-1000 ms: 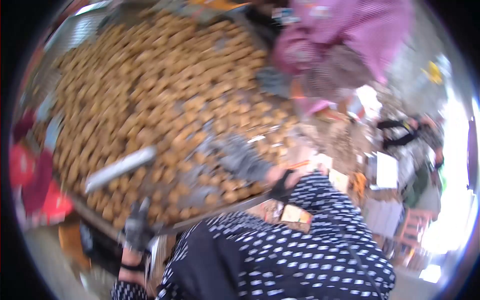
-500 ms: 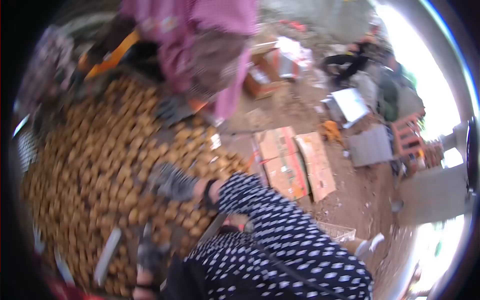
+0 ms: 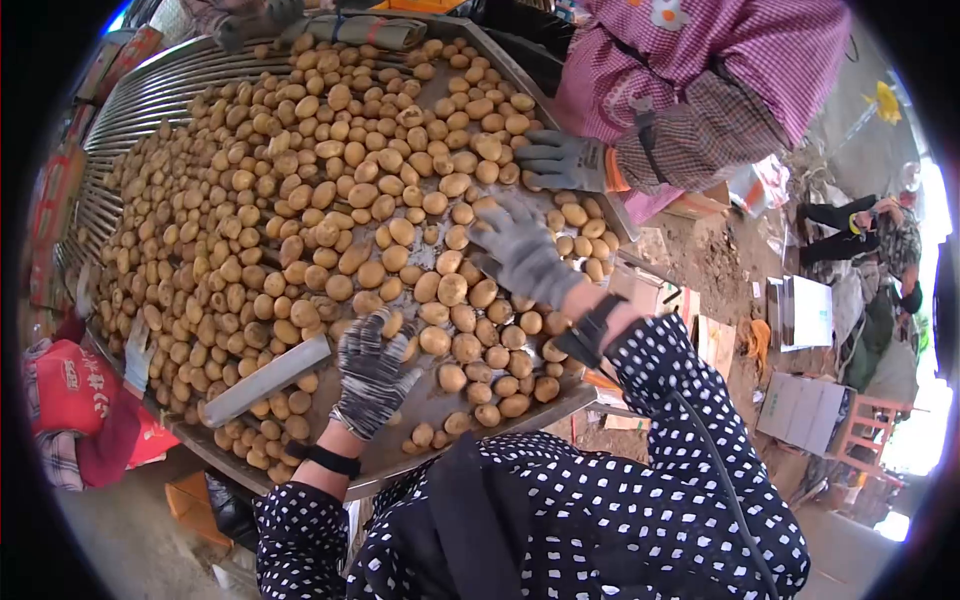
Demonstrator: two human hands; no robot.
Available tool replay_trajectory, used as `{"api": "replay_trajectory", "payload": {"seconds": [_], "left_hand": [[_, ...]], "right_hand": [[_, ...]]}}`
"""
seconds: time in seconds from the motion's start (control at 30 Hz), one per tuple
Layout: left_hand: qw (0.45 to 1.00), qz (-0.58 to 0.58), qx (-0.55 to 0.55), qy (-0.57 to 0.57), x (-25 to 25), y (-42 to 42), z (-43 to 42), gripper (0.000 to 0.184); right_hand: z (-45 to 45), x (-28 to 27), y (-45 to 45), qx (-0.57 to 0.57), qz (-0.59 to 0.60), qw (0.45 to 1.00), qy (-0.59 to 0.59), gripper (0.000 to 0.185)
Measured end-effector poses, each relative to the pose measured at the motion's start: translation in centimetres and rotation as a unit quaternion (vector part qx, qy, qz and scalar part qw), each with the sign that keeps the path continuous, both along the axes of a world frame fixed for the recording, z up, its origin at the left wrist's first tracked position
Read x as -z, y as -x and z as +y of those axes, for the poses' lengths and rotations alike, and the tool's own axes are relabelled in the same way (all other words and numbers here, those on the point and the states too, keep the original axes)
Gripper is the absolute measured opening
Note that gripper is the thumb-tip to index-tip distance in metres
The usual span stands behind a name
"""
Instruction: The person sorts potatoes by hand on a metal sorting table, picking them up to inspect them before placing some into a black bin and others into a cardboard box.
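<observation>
Many round brown potatoes (image 3: 340, 200) cover a metal sorting table (image 3: 412, 405). My left hand (image 3: 371, 372), in a striped dark glove, is at the near edge with its fingers spread among the potatoes, beside a bare patch of metal. Further right, my right hand (image 3: 522, 252), in a grey glove, reaches over the potatoes with its fingers apart. No potato is seen gripped in either hand. A flat metal bar (image 3: 268, 380) lies on the potatoes to the left of my left hand.
A co-worker in pink checks (image 3: 700, 60) has a gloved hand (image 3: 565, 160) on the potatoes near my right hand. Another person in red (image 3: 80, 385) is at the left, and gloved hands (image 3: 255, 22) show at the far end. Cardboard (image 3: 803, 410) and a red chair (image 3: 872, 430) stand right.
The view has swung back left and become sharp. My left hand now lies spread on the potatoes, and my right hand is further forward, closer to the co-worker's gloved hand.
</observation>
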State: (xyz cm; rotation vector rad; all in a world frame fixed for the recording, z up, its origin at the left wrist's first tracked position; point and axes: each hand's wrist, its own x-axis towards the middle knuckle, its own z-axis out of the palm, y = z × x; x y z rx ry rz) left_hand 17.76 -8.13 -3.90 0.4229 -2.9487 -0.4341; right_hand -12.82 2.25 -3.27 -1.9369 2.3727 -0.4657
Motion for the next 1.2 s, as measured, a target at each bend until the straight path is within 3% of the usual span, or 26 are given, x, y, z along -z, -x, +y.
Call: {"api": "replay_trajectory", "payload": {"seconds": [0.03,0.07,0.13,0.27,0.4,0.47,0.57,0.63,0.67,0.7,0.8,0.87,0.93,0.97,1.0,1.13,1.2], "left_hand": [[0.999,-0.035,-0.021,-0.008,0.0,-0.5,-0.8,0.093],[0.999,-0.044,-0.024,-0.012,-0.2,-0.3,-0.9,0.093],[0.985,-0.172,-0.012,-0.012,-0.5,0.2,-0.7,0.104],[0.983,-0.181,0.028,-0.016,0.4,2.7,-0.2,0.108],[0.986,-0.157,0.048,0.006,2.2,5.4,0.5,0.1],[0.986,-0.15,0.072,0.008,2.4,7.0,0.9,0.094],[0.976,-0.189,0.108,-0.002,0.1,9.2,2.0,0.085],[0.982,-0.151,0.113,-0.032,-0.4,8.7,1.5,0.083],[0.986,-0.113,0.106,-0.066,-0.8,8.1,1.0,0.081],[0.995,-0.072,0.071,-0.018,-1.5,6.5,0.8,0.079],[0.992,-0.111,-0.029,-0.049,-4.7,0.4,0.4,0.08],[0.969,-0.221,-0.108,-0.011,-4.7,-3.8,0.8,0.08],[0.955,-0.269,-0.106,-0.059,-4.3,-5.6,1.9,0.079],[0.938,-0.312,-0.104,-0.107,-3.9,-6.2,2.2,0.078],[0.938,-0.312,-0.107,-0.103,-3.2,-6.4,2.5,0.078],[0.958,-0.224,-0.109,-0.146,1.6,-4.4,3.8,0.074],[0.991,-0.071,-0.002,-0.116,5.6,-3.9,4.0,0.071]], "right_hand": [[-3.9,-0.7,-0.2,-0.012,-0.016,1.0,-0.007,0.05],[-6.0,-0.2,-0.2,0.0,-0.007,0.998,-0.055,0.053],[-7.1,1.1,0.1,0.012,-0.004,0.994,-0.109,0.057],[-3.9,2.8,1.4,-0.037,0.075,0.988,-0.127,0.059],[3.2,2.4,1.8,-0.001,0.013,0.991,-0.136,0.062],[6.5,1.7,1.4,0.015,0.041,0.99,-0.137,0.064],[11.1,2.3,0.9,0.034,0.023,0.994,-0.104,0.063],[14.0,2.2,0.9,0.063,0.021,0.993,-0.094,0.059],[15.1,2.1,0.8,0.08,0.02,0.993,-0.086,0.055],[15.7,1.0,0.4,0.124,0.011,0.989,-0.082,0.045],[16.8,1.3,-0.2,0.194,0.047,0.975,-0.095,0.041],[14.2,-0.3,-2.0,0.126,-0.021,0.988,0.087,0.029],[10.2,-0.8,-3.4,0.062,-0.109,0.991,0.045,0.029],[7.9,-0.6,-4.1,0.052,-0.098,0.993,-0.038,0.027],[5.8,-0.6,-4.7,0.042,-0.085,0.988,-0.121,0.025],[5.2,-0.3,-4.5,0.048,-0.07,0.986,-0.143,0.032],[6.3,0.3,-4.0,0.037,-0.08,0.988,-0.129,0.039]]}}
